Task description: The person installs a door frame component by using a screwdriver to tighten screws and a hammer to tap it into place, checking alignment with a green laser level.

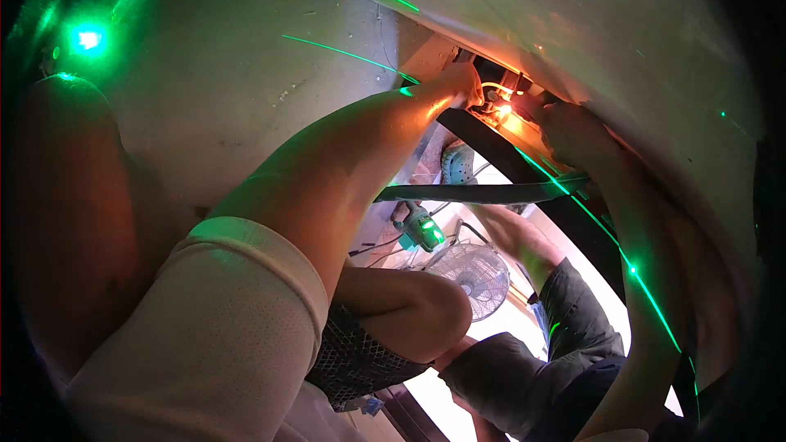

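At upper middle, my left hand (463, 82) has its fingers curled at a narrow recess, on something I cannot make out. My right hand (569, 131) reaches into the same recess from the right, its fingertips bent in beside a small glowing orange lamp (504, 110) and partly lost in the glare and shadow. A thin pale curved wire (498, 87) runs between the two hands among small dark fittings. A dark beam (463, 130) borders the recess below, crossed by a green laser line. A grey padded bar (463, 193) spans beneath my hands.
Pale panels (246, 74) enclose the space. Through the opening below show a green laser level (427, 231), a round fan (471, 282), cables and another person's bent leg (520, 241) and clog (457, 165). A bright green light (89, 39) glows at upper left.
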{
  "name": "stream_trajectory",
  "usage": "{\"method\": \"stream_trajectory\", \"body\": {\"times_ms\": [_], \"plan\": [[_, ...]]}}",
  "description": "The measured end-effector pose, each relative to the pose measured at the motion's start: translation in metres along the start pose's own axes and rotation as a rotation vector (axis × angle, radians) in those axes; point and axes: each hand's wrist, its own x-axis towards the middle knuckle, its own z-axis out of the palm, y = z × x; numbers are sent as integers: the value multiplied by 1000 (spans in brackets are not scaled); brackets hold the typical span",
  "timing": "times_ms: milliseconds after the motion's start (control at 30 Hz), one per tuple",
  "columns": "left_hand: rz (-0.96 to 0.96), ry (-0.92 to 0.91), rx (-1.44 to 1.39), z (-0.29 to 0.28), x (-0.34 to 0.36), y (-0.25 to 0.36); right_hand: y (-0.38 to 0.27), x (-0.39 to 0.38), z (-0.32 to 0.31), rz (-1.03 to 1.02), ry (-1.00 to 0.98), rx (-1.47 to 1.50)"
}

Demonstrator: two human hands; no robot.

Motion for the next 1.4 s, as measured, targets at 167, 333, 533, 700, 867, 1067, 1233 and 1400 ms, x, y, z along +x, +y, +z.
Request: {"method": "stream_trajectory", "body": {"times_ms": [167, 333, 533, 700, 867, 1067, 1233, 1400], "plan": [[-95, -9, -66, -19, -21, 51, 6, -6, 19, -13, -45, -28], [-139, 11, -9, -23, -24, 52, 2, -3, 16, 34, -14, -16], [-113, -41, 70, -27, -20, 46, 5, -2, 10, -27, 28, 11], [-86, -71, 44, -29, -25, 54, 6, -4, 21, -24, 118, -10], [-90, -122, 180, -46, -28, 72, 5, 0, 25, -16, 143, -128], [-389, -125, 54, -51, -37, 75, 10, -1, 42, -76, 331, -27], [-327, 17, 10, -45, -42, 64, 8, 1, 25, -18, 90, 22], [-318, 71, 6, -33, -39, 61, 14, 3, 39, -47, 115, 73]]}}
